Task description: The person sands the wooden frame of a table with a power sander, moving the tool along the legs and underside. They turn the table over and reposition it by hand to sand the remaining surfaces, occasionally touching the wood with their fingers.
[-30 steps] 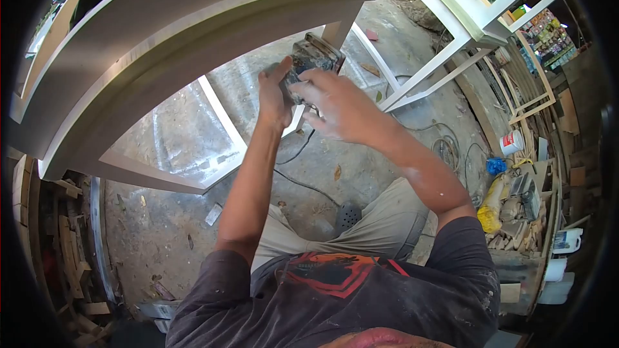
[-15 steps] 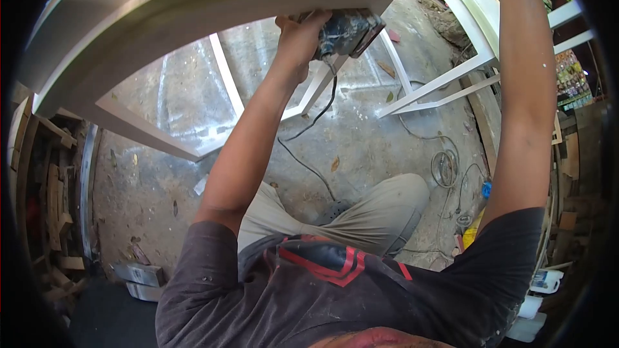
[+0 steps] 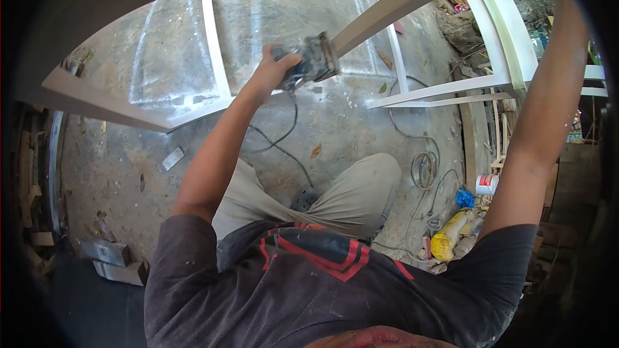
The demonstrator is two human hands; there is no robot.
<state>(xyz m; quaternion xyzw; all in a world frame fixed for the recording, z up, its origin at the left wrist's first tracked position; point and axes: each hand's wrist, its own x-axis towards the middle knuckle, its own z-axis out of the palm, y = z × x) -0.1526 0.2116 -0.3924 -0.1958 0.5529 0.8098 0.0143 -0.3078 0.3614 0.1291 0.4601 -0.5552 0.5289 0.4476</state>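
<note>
My left hand (image 3: pixel 272 72) grips a dusty electric sander (image 3: pixel 309 61) out in front of me, its pad tilted to the right. The sander's black cord (image 3: pixel 284 145) hangs down toward my knee. A pale curved wooden frame (image 3: pixel 97 93) arches over and around the sander, and the tool sits a little below its upper rail (image 3: pixel 380 16). My right arm (image 3: pixel 538 129) is raised straight up along the right edge. Its hand is beyond the top of the picture.
Dusty concrete floor (image 3: pixel 161 58) lies below. White frame rails (image 3: pixel 445 90) stand to the right. A coiled cable (image 3: pixel 424 169), a white can with a red label (image 3: pixel 487 184), a yellow bag (image 3: pixel 448 240) and scrap lie at right. Wooden blocks (image 3: pixel 115 261) sit at lower left.
My left hand has brought the sander down and away from the underside of the curved rail. The frame now sits higher in view. My right arm stays raised.
</note>
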